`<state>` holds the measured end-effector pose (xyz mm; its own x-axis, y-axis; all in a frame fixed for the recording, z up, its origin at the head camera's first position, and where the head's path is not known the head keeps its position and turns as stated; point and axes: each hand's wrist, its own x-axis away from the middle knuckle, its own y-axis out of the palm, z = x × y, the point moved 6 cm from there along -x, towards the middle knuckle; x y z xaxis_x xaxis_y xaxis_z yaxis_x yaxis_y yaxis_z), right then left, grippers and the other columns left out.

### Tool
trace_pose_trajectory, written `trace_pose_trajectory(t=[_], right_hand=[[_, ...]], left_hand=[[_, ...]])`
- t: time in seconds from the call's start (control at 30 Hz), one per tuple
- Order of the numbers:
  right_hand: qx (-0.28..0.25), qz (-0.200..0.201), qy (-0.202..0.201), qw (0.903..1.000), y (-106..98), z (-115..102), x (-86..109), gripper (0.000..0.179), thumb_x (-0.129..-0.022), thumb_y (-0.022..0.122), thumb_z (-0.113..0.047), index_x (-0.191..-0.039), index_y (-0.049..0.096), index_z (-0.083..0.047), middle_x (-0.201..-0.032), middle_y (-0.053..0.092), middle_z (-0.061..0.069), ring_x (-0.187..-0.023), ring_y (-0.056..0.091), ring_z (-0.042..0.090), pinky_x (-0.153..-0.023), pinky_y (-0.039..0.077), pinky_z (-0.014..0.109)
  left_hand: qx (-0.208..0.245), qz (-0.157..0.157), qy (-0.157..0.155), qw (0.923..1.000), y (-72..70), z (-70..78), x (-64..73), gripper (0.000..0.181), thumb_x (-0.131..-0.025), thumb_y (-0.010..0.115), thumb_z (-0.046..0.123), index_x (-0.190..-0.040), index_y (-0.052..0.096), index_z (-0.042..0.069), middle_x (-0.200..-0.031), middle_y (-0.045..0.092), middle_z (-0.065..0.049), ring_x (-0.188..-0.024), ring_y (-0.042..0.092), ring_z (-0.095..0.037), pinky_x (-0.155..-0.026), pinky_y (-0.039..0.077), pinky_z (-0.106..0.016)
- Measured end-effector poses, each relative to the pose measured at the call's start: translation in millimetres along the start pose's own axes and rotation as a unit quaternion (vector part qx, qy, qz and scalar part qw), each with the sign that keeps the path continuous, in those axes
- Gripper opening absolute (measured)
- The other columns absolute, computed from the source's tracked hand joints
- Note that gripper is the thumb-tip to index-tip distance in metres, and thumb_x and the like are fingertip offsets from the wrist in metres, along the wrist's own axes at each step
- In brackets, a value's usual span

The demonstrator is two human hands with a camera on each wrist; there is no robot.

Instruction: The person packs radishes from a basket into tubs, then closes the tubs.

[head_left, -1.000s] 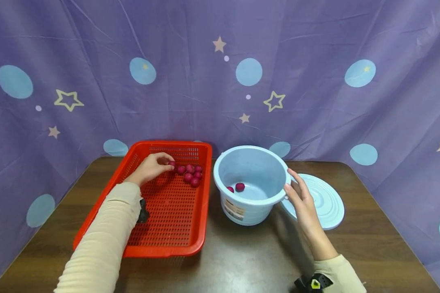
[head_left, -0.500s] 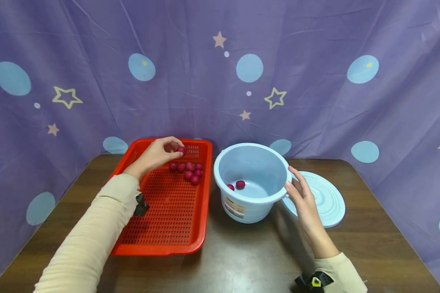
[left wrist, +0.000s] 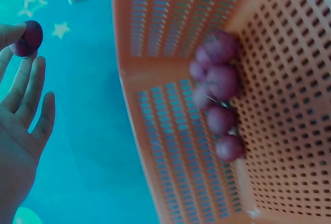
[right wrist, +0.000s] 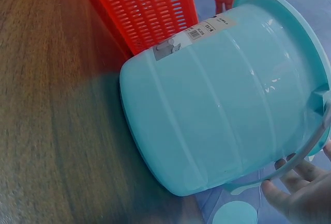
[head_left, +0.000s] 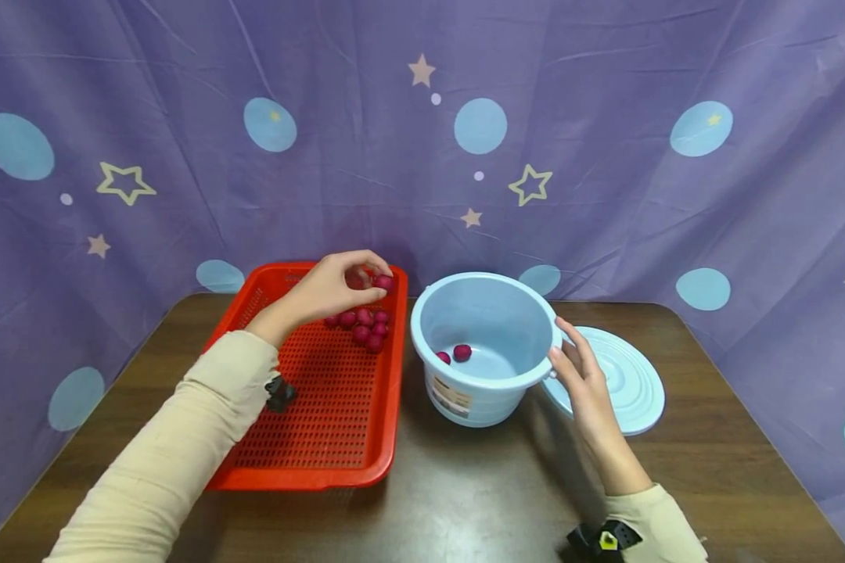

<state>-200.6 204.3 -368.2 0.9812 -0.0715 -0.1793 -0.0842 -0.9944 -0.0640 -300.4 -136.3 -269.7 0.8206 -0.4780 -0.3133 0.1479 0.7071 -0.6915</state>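
Observation:
My left hand point(head_left: 334, 283) pinches a small round dark-red fruit point(head_left: 383, 283) between thumb and fingertips, above the far right corner of a red perforated plastic basket point(head_left: 310, 478). Several more of the same fruits point(left wrist: 221, 120) lie bunched in that corner below the hand. To the right stands a light-blue plastic bucket point(head_left: 479, 403) with two dark-red fruits point(head_left: 462, 353) showing at its bottom. My right hand point(head_left: 591, 395) holds the bucket's right side at the rim, thumb and fingers by the handle point(right wrist: 305, 154).
A round light-blue lid point(head_left: 634, 383) lies on the wooden table point(head_left: 711, 469), behind and right of my right hand. The basket and bucket stand close side by side. A purple curtain point(head_left: 366, 156) with stars and dots hangs right behind the table.
My left hand has lifted one fruit from the bunch and carried it up and to the right, toward the basket's far right corner. The right hand keeps its hold on the bucket.

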Motion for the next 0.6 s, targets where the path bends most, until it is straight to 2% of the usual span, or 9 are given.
trace_pose_trajectory(t=[0.13, 0.33, 0.6], right_hand=[[0.005, -0.002, 0.002, 1.0, 0, 0, 0.1, 0.052, -0.104, 0.05, -0.023, -0.154, 0.034, -0.013, -0.153, 0.037, 0.019, -0.126, 0.045, 0.014, -0.091, 0.043, 0.018], [0.007, -0.001, 0.0, 1.0, 1, -1, -0.3, 0.052, -0.104, 0.05, -0.023, -0.154, 0.035, -0.013, -0.152, 0.038, 0.019, -0.125, 0.046, 0.014, -0.09, 0.043, 0.017], [0.006, 0.0, 0.001, 1.0, 1, -1, 1.3, 0.052, -0.105, 0.049, -0.023, -0.154, 0.035, -0.013, -0.152, 0.038, 0.019, -0.123, 0.047, 0.013, -0.09, 0.042, 0.017]], left_hand=[[-0.003, -0.006, 0.02, 0.9998, 4.7, 15.7, -1.4, 0.021, -0.086, 0.076, 0.013, -0.106, 0.071, 0.016, -0.097, 0.068, 0.002, -0.083, 0.059, -0.017, -0.077, 0.049, -0.041], [-0.01, -0.018, 0.051, 0.9985, 12.3, 32.7, -1.7, 0.024, -0.085, 0.078, 0.012, -0.107, 0.072, 0.017, -0.098, 0.067, 0.005, -0.084, 0.059, -0.016, -0.077, 0.05, -0.039], [-0.019, -0.042, 0.056, 0.9973, 26.6, 47.8, -1.0, 0.025, -0.085, 0.078, 0.017, -0.109, 0.071, 0.022, -0.095, 0.065, 0.007, -0.088, 0.061, -0.024, -0.07, 0.05, -0.034]])
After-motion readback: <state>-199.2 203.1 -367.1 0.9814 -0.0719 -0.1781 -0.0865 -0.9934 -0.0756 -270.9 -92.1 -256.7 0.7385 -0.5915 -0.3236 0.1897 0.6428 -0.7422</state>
